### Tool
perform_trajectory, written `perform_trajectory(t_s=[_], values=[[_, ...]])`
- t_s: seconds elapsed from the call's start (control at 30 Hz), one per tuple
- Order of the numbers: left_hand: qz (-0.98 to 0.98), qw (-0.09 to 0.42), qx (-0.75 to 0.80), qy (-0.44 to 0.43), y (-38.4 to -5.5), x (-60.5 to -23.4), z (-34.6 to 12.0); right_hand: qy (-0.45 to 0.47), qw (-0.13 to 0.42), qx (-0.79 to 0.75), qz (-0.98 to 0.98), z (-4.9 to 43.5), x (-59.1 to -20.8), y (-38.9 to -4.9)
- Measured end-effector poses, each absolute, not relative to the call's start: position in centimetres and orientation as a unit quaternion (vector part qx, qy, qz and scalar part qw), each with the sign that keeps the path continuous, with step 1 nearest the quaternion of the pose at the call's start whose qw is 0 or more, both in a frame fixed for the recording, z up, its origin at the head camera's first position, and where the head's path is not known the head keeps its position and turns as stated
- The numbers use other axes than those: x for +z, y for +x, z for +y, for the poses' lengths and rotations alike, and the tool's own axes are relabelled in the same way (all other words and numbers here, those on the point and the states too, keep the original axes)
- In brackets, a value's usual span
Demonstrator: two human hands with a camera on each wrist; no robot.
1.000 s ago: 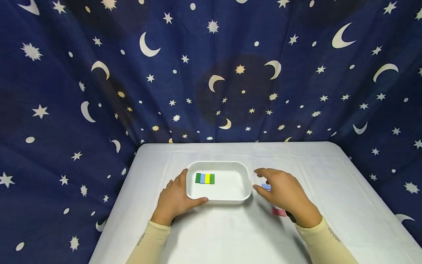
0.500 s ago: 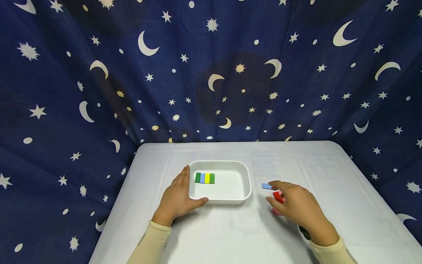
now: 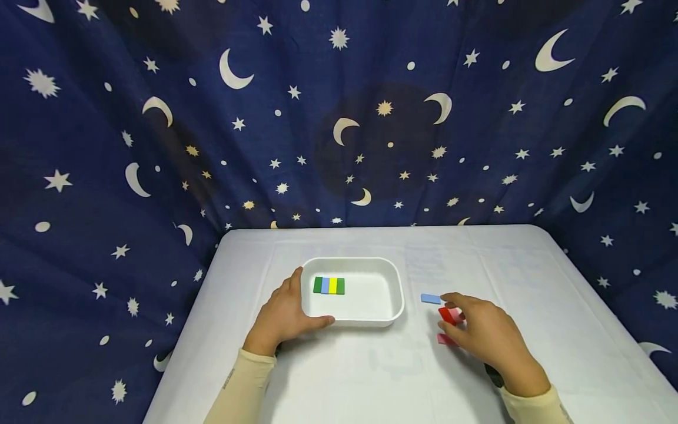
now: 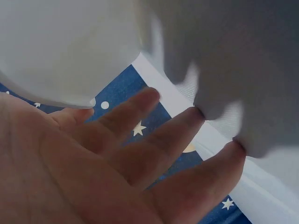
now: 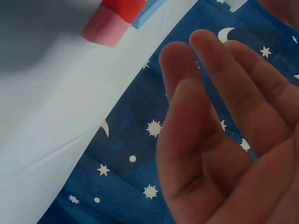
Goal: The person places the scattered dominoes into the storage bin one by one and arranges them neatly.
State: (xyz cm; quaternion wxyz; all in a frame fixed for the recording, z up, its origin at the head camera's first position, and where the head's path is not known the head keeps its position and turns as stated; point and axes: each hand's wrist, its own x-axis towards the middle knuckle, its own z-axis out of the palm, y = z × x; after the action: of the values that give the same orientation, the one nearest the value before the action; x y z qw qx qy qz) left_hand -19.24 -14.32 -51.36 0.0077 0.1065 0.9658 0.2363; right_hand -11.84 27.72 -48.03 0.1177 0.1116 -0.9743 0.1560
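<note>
Best to pinch red block [image 3: 446, 315] by its ends, without nudging pink block [image 3: 456, 314], seemingly touching its right side; located right of tray [image 3: 355, 323], long axis diagonal, far end slanting toward tray, near end away; right hand [image 3: 492, 338] right of tray, moderately wide, nothing held; left hand [image 3: 283, 318] spread wide around tray's near-left corner
</note>
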Motion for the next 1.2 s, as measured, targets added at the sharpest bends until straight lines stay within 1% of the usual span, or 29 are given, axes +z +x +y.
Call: perform_trajectory(t_s=[0.27,0.73,1.2], values=[[0.959,0.003,0.257,0.120,-19.7,-51.4,-14.5,0.109,0.102,0.146,-0.978,28.1,-48.3,-12.3],[0.956,0.021,0.272,0.112,-19.7,-51.4,-14.4,0.112,0.063,0.125,-0.984,28.4,-50.1,-12.5],[0.954,0.023,0.276,0.115,-19.7,-51.3,-14.7,0.131,0.069,0.120,-0.982,28.3,-51.0,-12.7]])
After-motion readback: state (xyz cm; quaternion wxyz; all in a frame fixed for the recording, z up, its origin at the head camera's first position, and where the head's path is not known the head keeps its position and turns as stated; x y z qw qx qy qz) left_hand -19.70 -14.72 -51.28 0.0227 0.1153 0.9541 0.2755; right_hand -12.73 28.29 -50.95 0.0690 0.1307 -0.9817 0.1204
